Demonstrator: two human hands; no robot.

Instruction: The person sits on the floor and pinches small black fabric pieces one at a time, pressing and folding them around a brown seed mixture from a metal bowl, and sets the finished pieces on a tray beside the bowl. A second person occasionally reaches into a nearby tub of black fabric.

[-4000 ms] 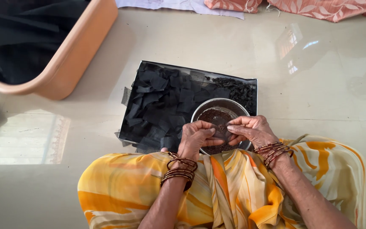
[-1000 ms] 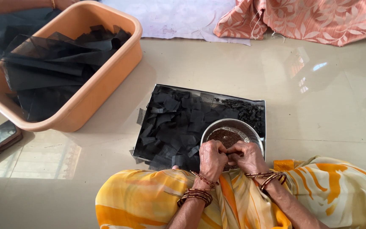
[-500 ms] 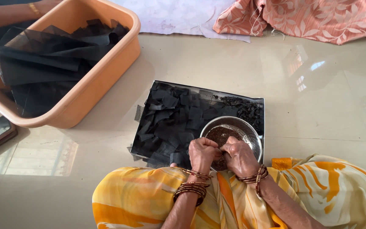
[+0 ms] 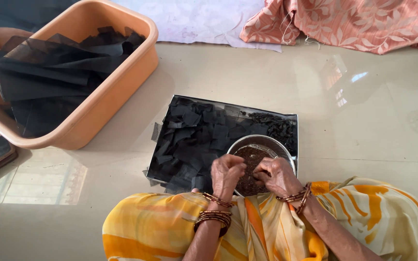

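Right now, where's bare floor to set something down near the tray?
Free: floor right of the metal tray, up to the pink cloth; also the strip between tray and orange tub. Crowded: left hand and right hand over the steel bowl.

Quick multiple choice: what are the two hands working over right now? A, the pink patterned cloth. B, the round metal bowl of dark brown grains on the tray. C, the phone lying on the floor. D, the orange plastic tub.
B: the left hand and right hand meet over the round metal bowl, which sits on the tray of black pieces.
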